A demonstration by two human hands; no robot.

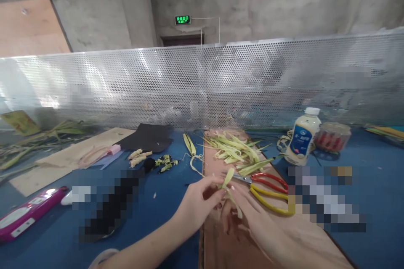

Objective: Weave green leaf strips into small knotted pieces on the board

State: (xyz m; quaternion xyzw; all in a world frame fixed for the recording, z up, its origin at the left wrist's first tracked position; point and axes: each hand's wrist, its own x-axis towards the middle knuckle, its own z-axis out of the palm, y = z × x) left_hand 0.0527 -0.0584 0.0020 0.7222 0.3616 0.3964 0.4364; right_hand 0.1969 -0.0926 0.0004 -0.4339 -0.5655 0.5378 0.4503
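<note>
Low over the wooden board [221, 243], a pale yellow-green leaf strip [229, 178] is pinched between the fingertips of both hands. My left hand [203, 195] grips it from the left, thumb and forefinger together. From the other side my right hand [248, 208] is closed on the same strip, and one end hangs down over its fingers. Just beyond my right hand lie scissors [268, 191] with one red and one yellow handle. Farther back on the board is a loose pile of similar leaf strips [235, 151].
A white-capped bottle [301, 136] and a clear tub with red contents [333, 136] stand at the right. To the left lie a purple device [33, 212], small knotted pieces [139, 157] and black sheet [145, 136] on blue cloth [167, 227]. A perforated metal screen [176, 75] rises behind.
</note>
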